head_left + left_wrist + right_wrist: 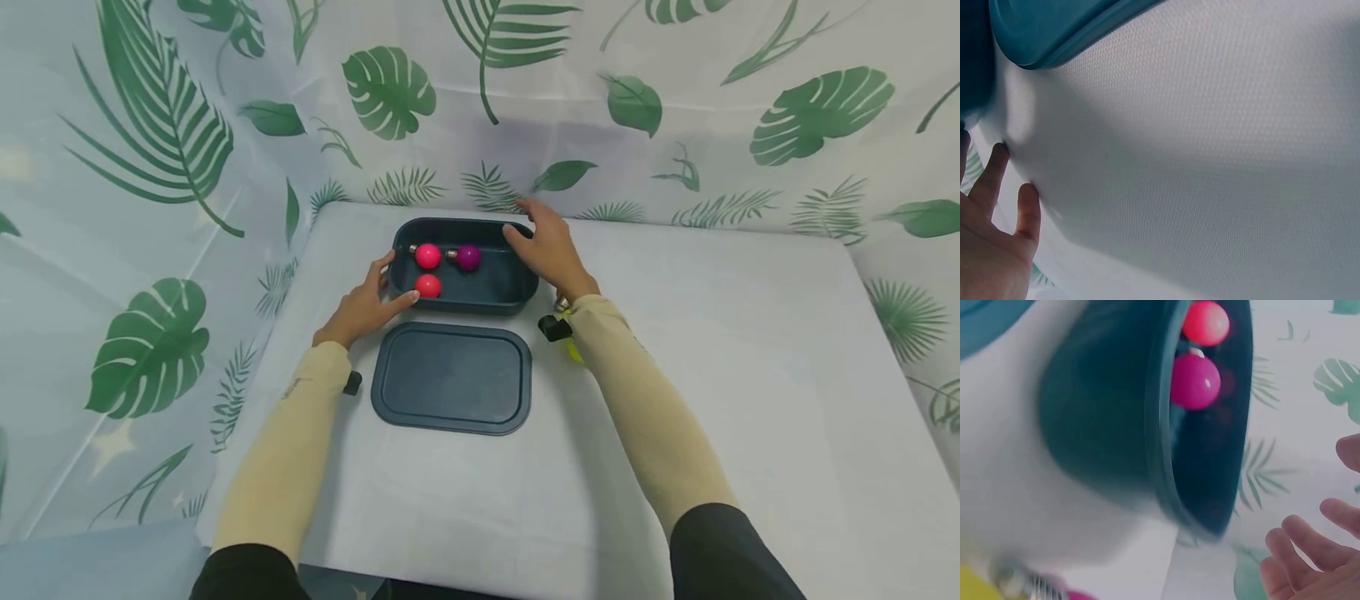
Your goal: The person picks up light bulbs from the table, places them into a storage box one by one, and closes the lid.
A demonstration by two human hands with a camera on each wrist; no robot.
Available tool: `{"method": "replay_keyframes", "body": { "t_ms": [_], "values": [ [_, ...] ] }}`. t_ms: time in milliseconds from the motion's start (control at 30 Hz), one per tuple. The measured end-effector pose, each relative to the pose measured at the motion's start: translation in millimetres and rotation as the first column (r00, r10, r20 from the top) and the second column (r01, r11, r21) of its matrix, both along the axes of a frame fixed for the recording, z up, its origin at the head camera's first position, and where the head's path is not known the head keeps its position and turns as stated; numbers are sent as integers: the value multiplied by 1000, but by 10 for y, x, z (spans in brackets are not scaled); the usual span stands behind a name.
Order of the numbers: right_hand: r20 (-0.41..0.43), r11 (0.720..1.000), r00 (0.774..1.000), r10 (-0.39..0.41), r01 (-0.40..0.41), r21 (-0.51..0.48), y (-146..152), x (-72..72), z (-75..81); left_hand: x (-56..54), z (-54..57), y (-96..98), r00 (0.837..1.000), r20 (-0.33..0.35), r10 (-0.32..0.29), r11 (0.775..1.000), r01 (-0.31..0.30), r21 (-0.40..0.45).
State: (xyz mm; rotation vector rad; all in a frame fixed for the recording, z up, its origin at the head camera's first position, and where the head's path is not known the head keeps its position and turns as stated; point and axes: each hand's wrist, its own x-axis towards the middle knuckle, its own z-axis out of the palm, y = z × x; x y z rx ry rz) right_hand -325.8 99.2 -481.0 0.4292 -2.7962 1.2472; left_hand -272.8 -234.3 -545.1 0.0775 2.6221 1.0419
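Observation:
A dark blue rectangular box (495,279) holds two pinkish-red light bulbs (428,256) and a purple light bulb (469,257), all towards its left half. At the box's left end, my left hand (363,310) rests with spread fingers along the outer side and the thumb at the front rim. In the left wrist view its fingers (1027,212) look fairly straight. My right hand (553,253) is over the box's right end, holding nothing, its fingers spread and loosely bent. The right wrist view shows that hand (1316,562) apart from the box rim.
The matching flat lid (452,379) lies on the white-covered table (750,375) in front of the box. A yellow bulb (575,351) is partly hidden under my right wrist, beside a metal screw base (561,303). Leaf-patterned fabric (517,142) stands behind the table.

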Motion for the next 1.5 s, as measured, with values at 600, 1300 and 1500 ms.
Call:
{"method": "replay_keyframes", "body": {
  "t_ms": [600,1300,1500],
  "values": [
    [49,993,993,-106,103,54,694,244,-120,19,24,11,1000,-5,-3,1000,3,-1],
    [175,989,974,-141,133,62,1063,508,-477,38,44,44,1000,7,8,1000,-8,3],
    [208,992,970,-125,115,60,1077,552,-575,31,26,43,1000,6,3,1000,-3,5]
  ]
}}
